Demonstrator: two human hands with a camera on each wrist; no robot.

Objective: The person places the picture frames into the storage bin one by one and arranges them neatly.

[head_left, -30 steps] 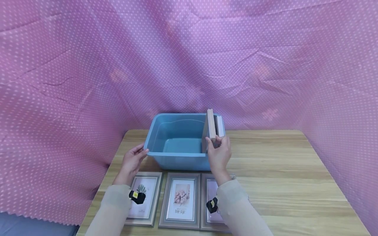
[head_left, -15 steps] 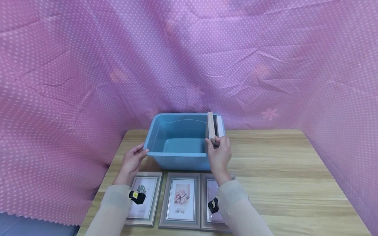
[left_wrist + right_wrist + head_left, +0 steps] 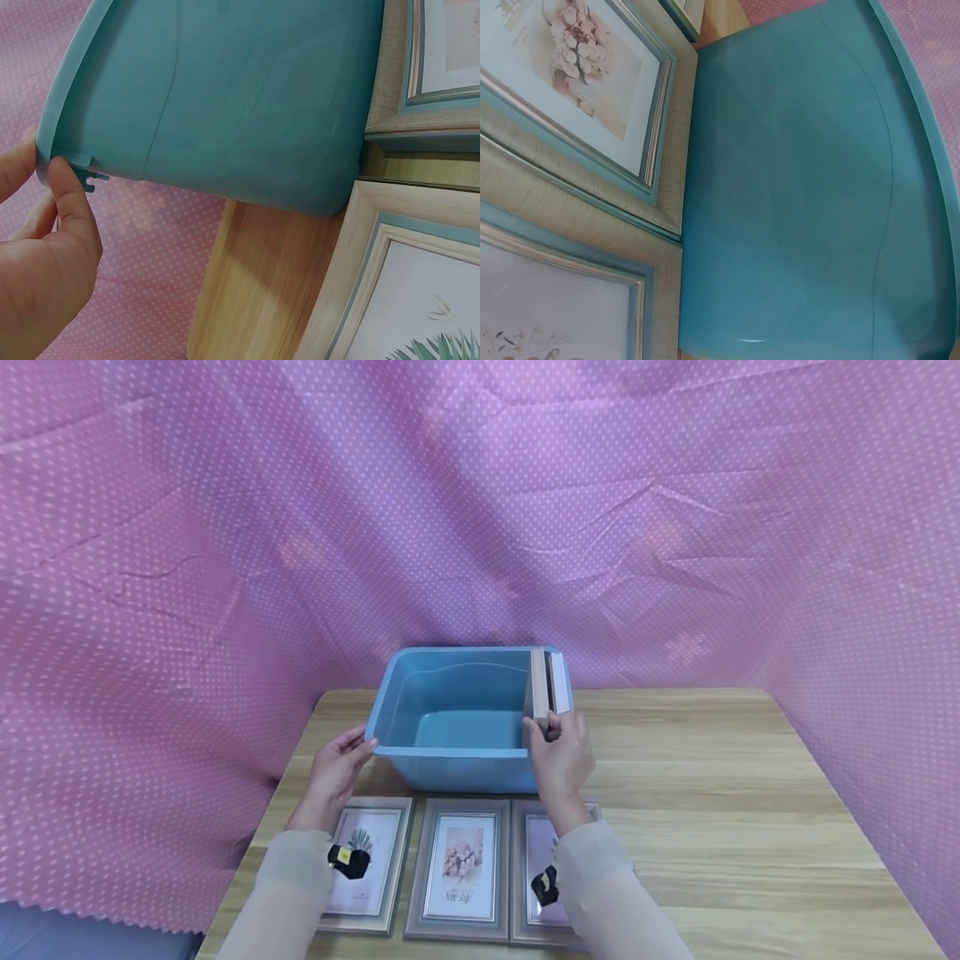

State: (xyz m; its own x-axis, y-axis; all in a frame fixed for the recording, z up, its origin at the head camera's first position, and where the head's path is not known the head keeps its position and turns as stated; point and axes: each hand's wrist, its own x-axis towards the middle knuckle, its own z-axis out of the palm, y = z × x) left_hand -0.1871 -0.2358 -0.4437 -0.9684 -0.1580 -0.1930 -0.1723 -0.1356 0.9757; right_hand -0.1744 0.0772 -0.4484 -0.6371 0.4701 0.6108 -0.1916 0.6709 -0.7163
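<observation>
A blue plastic bin [image 3: 457, 770] stands at the back of the table. At its front left corner my left hand [image 3: 337, 768] pinches the rim; in the left wrist view the thumb and fingers of the left hand [image 3: 52, 247] are on either side of the lip. My right hand [image 3: 562, 756] is over the front right corner, gripping the near end of a beige picture frame [image 3: 539, 685] that stands on edge inside the bin. Right beside it, against the right wall, is another upright piece with a white edge [image 3: 559, 681]. The right wrist view shows the bin's outer wall [image 3: 795, 187], not the grip.
Before the bin, three picture frames lie face up in a row: a plant print [image 3: 367, 860] at left, a flower print [image 3: 459, 870] in the middle, and one [image 3: 522, 877] partly under the right forearm. A pink dotted cloth [image 3: 480, 527] hangs behind the wooden table [image 3: 720, 827].
The beige picture frame has sunk lower into the bin and shifted right, closer to the white-edged piece. My right hand has moved slightly right with it, while the left hand has stayed put.
</observation>
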